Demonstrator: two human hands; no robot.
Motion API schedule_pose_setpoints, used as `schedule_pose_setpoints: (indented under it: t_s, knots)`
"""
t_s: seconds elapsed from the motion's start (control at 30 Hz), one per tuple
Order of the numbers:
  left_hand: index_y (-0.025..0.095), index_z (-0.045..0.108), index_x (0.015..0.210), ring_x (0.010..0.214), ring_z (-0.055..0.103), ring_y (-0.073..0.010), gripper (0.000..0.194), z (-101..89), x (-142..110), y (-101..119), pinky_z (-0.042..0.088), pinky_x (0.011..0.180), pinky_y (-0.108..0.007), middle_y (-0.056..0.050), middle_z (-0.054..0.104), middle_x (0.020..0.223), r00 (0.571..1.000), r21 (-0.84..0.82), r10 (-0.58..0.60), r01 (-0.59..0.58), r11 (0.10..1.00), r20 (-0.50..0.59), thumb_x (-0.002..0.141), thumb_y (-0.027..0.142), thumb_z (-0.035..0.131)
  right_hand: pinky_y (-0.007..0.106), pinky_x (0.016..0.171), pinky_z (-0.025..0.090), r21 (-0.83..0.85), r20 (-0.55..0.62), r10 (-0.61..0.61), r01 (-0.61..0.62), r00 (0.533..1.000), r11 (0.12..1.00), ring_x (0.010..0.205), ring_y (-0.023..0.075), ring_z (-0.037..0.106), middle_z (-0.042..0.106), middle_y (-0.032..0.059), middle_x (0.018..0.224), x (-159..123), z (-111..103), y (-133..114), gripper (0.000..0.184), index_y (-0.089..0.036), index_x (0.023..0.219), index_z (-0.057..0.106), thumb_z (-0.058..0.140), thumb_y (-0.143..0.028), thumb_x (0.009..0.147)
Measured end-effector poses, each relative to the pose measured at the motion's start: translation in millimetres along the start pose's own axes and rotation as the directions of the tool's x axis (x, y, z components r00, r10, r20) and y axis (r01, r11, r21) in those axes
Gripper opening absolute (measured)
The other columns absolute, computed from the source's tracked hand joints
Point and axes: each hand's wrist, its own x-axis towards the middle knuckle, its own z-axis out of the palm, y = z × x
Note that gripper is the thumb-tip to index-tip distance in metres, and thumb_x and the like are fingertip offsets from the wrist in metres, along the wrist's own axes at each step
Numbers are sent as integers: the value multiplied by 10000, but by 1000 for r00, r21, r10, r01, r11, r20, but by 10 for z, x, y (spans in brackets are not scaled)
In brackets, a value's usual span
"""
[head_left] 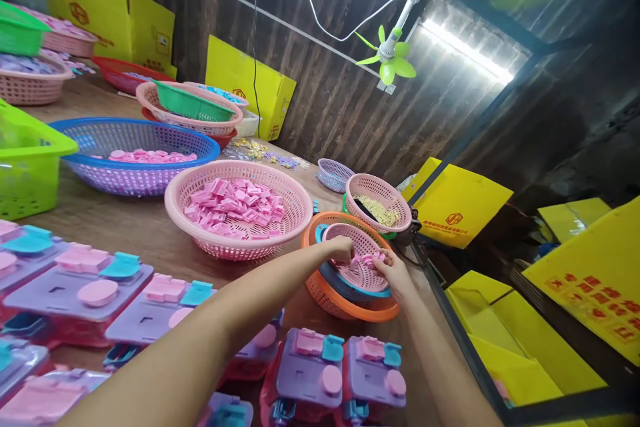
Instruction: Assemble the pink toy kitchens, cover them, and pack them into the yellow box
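My left hand (342,249) is closed, its fingers pointing down into a small pink basket (361,279). Whatever those fingers hold is hidden by the hand. At the basket's right side, my right hand (395,272) pinches small pink plastic pieces (371,258) between thumb and fingers. The small basket rests on a blue basin, which sits inside an orange basket (327,303). To the left of my hands stands a larger pink basket (176,203) with many pink plastic parts (235,203) in it.
Rows of purple toy units (311,368) with pink and blue tops line the near table. A blue basket (135,121), a lime crate (27,173) and a pink basket (354,180) of pale pieces stand around. Yellow cartons (457,203) lie beyond the table's right edge.
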Motion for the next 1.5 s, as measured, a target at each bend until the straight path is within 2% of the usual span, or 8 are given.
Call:
schedule_pose_setpoints:
  t_s: [0.23,0.43,0.67,0.8,0.97,1.13,1.3,1.5]
  knots:
    - [123,665,724,613,578,-88,157,-49,99,220,437,610,-180,29,581,575,994,-73,-72,78,994,86,698,129,510,221,483,454,138,-18,-8,11,1000,990,532,118,572,587,-11,599,-113,187,-266,421,-140,755,568,751,-428,508]
    - [97,638,781,665,617,-120,186,-104,-194,446,506,732,-279,-15,608,656,982,-297,-104,148,943,158,599,81,609,258,594,495,141,107,-122,107,987,984,677,150,619,651,37,839,-746,369,-855,493,-158,1023,589,720,-405,618]
    - [94,597,827,667,646,-129,198,-578,-1620,985,525,720,-276,-36,630,714,928,-530,-346,363,766,135,642,22,610,319,769,504,-42,274,-263,285,925,958,919,210,604,614,71,1070,-1772,984,-1277,420,-202,1142,572,615,-397,772]
    - [143,565,1091,751,665,-151,403,-1147,-2747,1321,544,749,-304,-56,660,837,938,-590,-328,202,781,-113,704,30,576,305,888,455,-59,446,-416,489,793,870,1048,184,542,561,47,1139,-2334,1570,-1386,350,-262,1195,557,528,-329,853]
    - [116,565,1142,885,650,-151,484,-1675,-4122,1475,526,834,-260,-105,655,1027,803,-487,-361,103,867,-474,681,-22,507,266,853,471,-47,619,-499,663,606,747,969,137,555,558,42,1056,-2823,2384,-1448,385,-271,1285,476,374,-211,919]
    - [131,575,1136,1007,611,-173,364,-1921,-4978,1396,481,927,-261,-111,599,1152,693,-364,-321,90,927,-645,773,110,557,323,882,471,-37,571,-597,744,563,667,1018,180,529,543,87,1103,-3081,3178,-1378,359,-174,1193,499,414,-103,852]
    - [185,600,1006,886,650,-145,303,-2071,-5184,1187,511,826,-209,-41,617,1034,539,-277,-292,111,954,-790,738,298,688,317,767,493,-134,542,-605,770,584,624,896,179,541,509,98,1031,-3170,3683,-1203,279,-158,1064,538,368,-65,863]
    - [149,645,848,687,626,-137,317,-2194,-5035,863,502,669,-242,-20,651,794,448,-15,-109,209,978,-887,645,376,733,348,774,462,-223,555,-625,822,550,525,905,196,500,513,81,964,-3184,3731,-1026,240,-163,1043,520,355,-80,889]
